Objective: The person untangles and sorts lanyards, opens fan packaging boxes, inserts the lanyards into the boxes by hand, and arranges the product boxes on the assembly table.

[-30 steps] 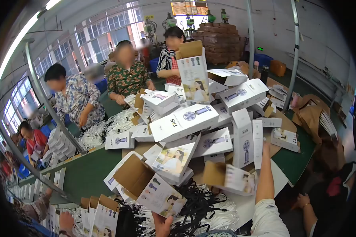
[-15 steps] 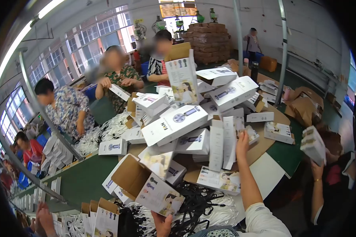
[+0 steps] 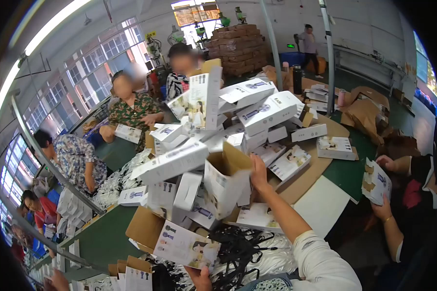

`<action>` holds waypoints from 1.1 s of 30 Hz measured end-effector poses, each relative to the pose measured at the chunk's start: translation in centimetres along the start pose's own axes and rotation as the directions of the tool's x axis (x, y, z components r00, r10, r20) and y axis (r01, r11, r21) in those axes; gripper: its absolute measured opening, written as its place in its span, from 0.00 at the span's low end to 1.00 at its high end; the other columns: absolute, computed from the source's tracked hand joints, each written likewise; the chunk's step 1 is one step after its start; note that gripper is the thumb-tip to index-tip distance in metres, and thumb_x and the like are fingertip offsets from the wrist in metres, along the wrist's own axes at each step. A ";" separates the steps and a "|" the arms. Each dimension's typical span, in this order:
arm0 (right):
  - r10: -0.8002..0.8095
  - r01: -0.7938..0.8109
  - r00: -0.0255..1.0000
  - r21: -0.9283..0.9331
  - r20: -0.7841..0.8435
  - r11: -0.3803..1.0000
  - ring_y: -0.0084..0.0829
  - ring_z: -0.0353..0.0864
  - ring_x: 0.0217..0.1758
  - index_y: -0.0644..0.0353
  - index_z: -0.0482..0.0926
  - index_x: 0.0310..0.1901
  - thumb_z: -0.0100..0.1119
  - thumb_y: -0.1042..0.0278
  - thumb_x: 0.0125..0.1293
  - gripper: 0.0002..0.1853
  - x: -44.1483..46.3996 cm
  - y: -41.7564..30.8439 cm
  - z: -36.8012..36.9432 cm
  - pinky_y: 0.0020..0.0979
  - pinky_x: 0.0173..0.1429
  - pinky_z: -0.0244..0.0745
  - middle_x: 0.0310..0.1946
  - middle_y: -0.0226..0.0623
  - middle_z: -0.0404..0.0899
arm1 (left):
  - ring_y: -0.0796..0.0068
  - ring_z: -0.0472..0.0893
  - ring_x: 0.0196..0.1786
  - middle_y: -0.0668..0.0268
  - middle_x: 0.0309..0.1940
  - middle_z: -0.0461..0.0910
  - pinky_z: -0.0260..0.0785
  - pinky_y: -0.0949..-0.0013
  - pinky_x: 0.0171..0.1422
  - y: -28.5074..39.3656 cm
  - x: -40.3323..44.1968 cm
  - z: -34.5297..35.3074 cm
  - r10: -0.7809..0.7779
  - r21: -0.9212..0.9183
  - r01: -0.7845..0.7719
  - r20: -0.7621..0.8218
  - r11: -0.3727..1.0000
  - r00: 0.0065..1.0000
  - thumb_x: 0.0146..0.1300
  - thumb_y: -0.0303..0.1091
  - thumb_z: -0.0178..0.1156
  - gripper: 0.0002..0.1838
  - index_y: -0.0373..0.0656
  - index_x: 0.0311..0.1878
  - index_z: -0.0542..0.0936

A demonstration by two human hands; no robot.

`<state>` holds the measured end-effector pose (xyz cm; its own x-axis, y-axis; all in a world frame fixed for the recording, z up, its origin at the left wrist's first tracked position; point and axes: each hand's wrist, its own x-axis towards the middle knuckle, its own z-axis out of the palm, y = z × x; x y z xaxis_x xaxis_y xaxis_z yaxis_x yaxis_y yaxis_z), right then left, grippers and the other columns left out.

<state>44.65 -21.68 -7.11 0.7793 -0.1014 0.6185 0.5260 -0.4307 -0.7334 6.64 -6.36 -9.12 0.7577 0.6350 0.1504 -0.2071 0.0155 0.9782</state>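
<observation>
Green bench [image 3: 97,245], heavily loaded.
White printed boxes [image 3: 269,111] heaped, partly over brown cardboard [image 3: 313,169]; pale flat sheet [image 3: 325,206] beside it; black straps [image 3: 243,247] and white cords [image 3: 277,248] bunched at near side.

Reads FAN in dark capitals on the upper white box [image 3: 268,116], near a printed product picture. Appears to show the same word, small and slanted, on the tilted box [image 3: 250,91] just behind. Shows lines of fine print on the upright box [image 3: 198,97], too tiny to read. Likewise carries illegible small lettering on the photo-printed carton [image 3: 182,247] in the left hand [image 3: 199,278]; blurs beyond reading on the open carton [image 3: 223,184] at the right hand [image 3: 260,173]. Glows too small to decipher on the green sign [image 3: 290,46], and equally so on the yellow sign [image 3: 151,34].
</observation>
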 end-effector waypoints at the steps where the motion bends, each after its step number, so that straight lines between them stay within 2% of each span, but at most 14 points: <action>1: -0.052 0.052 0.998 -0.025 0.020 0.998 0.50 0.72 0.52 0.64 0.74 0.51 0.40 0.58 0.70 0.20 -0.5 1.5 1.2 0.41 0.56 0.67 0.48 0.49 0.75 | 0.62 0.64 0.63 0.56 0.63 0.60 0.54 0.61 0.68 -1.0 0.1 -0.6 0.020 -0.001 -0.020 -0.008 1.000 1.000 0.53 0.36 0.59 0.42 0.40 0.69 0.50; 3: -0.051 0.034 0.988 0.119 0.148 0.992 0.52 0.70 0.55 0.63 0.72 0.53 0.40 0.57 0.70 0.21 -0.8 1.5 2.2 0.42 0.59 0.64 0.51 0.52 0.73 | 0.62 0.63 0.63 0.56 0.63 0.60 0.54 0.60 0.68 -0.7 0.1 -0.4 0.042 -0.028 -0.042 -0.004 0.999 0.999 0.52 0.35 0.59 0.42 0.40 0.68 0.50; 5: 0.222 -0.259 0.947 0.147 0.230 0.955 0.51 0.70 0.56 0.63 0.71 0.55 0.41 0.56 0.69 0.21 -0.5 -3.1 -0.8 0.42 0.60 0.63 0.51 0.52 0.73 | 0.63 0.63 0.63 0.56 0.63 0.60 0.54 0.60 0.68 -0.8 0.0 -0.6 0.028 -0.034 -0.028 -0.018 0.999 0.999 0.52 0.35 0.59 0.42 0.40 0.68 0.50; 7: 0.047 -0.077 0.974 0.129 0.221 0.989 0.45 0.72 0.56 0.64 0.70 0.57 0.45 0.56 0.67 0.23 -0.7 -0.9 -1.5 0.37 0.61 0.64 0.52 0.49 0.75 | 0.63 0.63 0.63 0.56 0.63 0.60 0.54 0.60 0.68 -0.8 0.1 -0.7 0.014 -0.051 -0.015 -0.032 0.999 0.999 0.52 0.35 0.60 0.42 0.40 0.68 0.50; 9: 0.104 -0.201 0.940 0.282 0.325 0.938 0.34 0.75 0.53 0.63 0.69 0.59 0.46 0.59 0.69 0.22 -1.0 -1.0 -3.6 0.31 0.58 0.67 0.51 0.43 0.76 | 0.62 0.60 0.66 0.55 0.64 0.57 0.52 0.59 0.70 -0.5 0.3 -0.6 -0.013 -0.184 0.019 0.032 0.983 0.999 0.50 0.29 0.63 0.47 0.42 0.69 0.45; 11: 0.142 -0.202 0.938 0.167 0.315 0.965 0.27 0.74 0.53 0.63 0.70 0.59 0.47 0.60 0.69 0.21 -0.7 0.1 -5.4 0.28 0.58 0.68 0.51 0.37 0.76 | 0.62 0.60 0.66 0.54 0.65 0.56 0.51 0.58 0.70 -0.5 0.2 -0.9 -0.031 -0.188 0.033 0.013 0.982 0.999 0.51 0.28 0.61 0.46 0.42 0.69 0.44; 13: 0.397 -0.558 0.818 0.409 0.417 0.722 0.28 0.73 0.55 0.62 0.69 0.59 0.47 0.59 0.70 0.21 -0.4 -0.1 -7.6 0.29 0.59 0.67 0.53 0.36 0.74 | 0.62 0.60 0.66 0.54 0.64 0.56 0.52 0.58 0.70 -0.7 0.3 -1.3 -0.028 -0.194 0.037 0.050 0.980 0.998 0.51 0.28 0.61 0.46 0.42 0.69 0.43; 15: 0.359 -0.534 0.839 0.492 0.409 0.688 0.28 0.72 0.58 0.61 0.69 0.60 0.46 0.57 0.71 0.22 -1.3 -4.6 -11.3 0.30 0.61 0.66 0.56 0.36 0.73 | 0.62 0.61 0.66 0.54 0.64 0.57 0.52 0.58 0.69 -0.2 0.2 -1.2 -0.030 -0.206 0.032 0.012 0.978 0.999 0.52 0.27 0.61 0.45 0.42 0.69 0.43; 19: -0.060 -0.297 0.893 0.684 0.446 0.666 0.34 0.64 0.66 0.62 0.67 0.61 0.56 0.42 0.61 0.35 -5.9 -10.9 -15.3 0.37 0.66 0.60 0.62 0.42 0.66 | 0.63 0.61 0.66 0.57 0.64 0.57 0.54 0.59 0.69 0.6 0.1 -1.0 -0.068 -0.251 0.068 0.009 0.966 0.998 0.51 0.27 0.60 0.45 0.42 0.69 0.45; 21: -0.213 -0.129 0.806 0.515 0.552 0.847 0.37 0.61 0.68 0.63 0.67 0.61 0.61 0.40 0.56 0.40 -7.2 -13.8 -16.5 0.39 0.68 0.58 0.65 0.44 0.62 | 0.64 0.63 0.65 0.55 0.61 0.59 0.56 0.59 0.68 -0.6 0.1 -1.5 -0.078 -0.171 0.089 0.068 0.981 0.995 0.54 0.25 0.61 0.41 0.41 0.66 0.46; 23: -0.173 0.008 0.762 0.257 0.624 0.966 0.34 0.65 0.66 0.63 0.70 0.59 0.60 0.64 0.63 0.24 -8.7 -12.8 -15.6 0.34 0.67 0.59 0.63 0.42 0.65 | 0.64 0.63 0.65 0.56 0.61 0.60 0.56 0.59 0.68 -0.6 0.0 -1.5 -0.055 -0.170 0.060 0.037 0.984 0.998 0.55 0.25 0.62 0.41 0.41 0.66 0.47; 25: 0.049 -0.275 0.845 0.354 0.533 0.894 0.31 0.68 0.62 0.63 0.71 0.58 0.49 0.80 0.65 0.19 -11.3 -10.4 -13.1 0.30 0.65 0.60 0.58 0.41 0.71 | 0.64 0.63 0.65 0.56 0.61 0.59 0.56 0.59 0.68 -0.4 0.0 -1.5 -0.041 -0.204 0.052 0.061 0.978 0.997 0.55 0.25 0.62 0.40 0.41 0.65 0.48; 31: -0.165 0.108 0.837 0.138 0.522 0.985 0.37 0.75 0.55 0.62 0.73 0.57 0.47 0.86 0.60 0.22 -14.2 -8.7 -8.6 0.33 0.61 0.65 0.52 0.45 0.76 | 0.65 0.59 0.68 0.59 0.65 0.56 0.53 0.59 0.70 -1.5 -0.1 -1.8 -0.077 -0.175 0.095 0.108 0.980 0.991 0.56 0.28 0.62 0.42 0.45 0.68 0.46; 33: -0.164 0.114 0.858 0.131 0.487 0.985 0.41 0.75 0.54 0.62 0.73 0.57 0.46 0.86 0.60 0.23 -14.2 -7.1 -8.3 0.34 0.61 0.65 0.51 0.45 0.77 | 0.66 0.64 0.64 0.56 0.59 0.62 0.56 0.62 0.68 -1.6 -0.1 -1.7 -0.057 -0.145 0.063 0.043 0.987 0.997 0.57 0.30 0.63 0.38 0.38 0.65 0.50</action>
<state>27.02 -24.61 -8.36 0.7480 0.4207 0.5133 0.6515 -0.3178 -0.6889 5.85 -5.17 -10.96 0.7942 0.5994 0.1003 -0.2466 0.1670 0.9546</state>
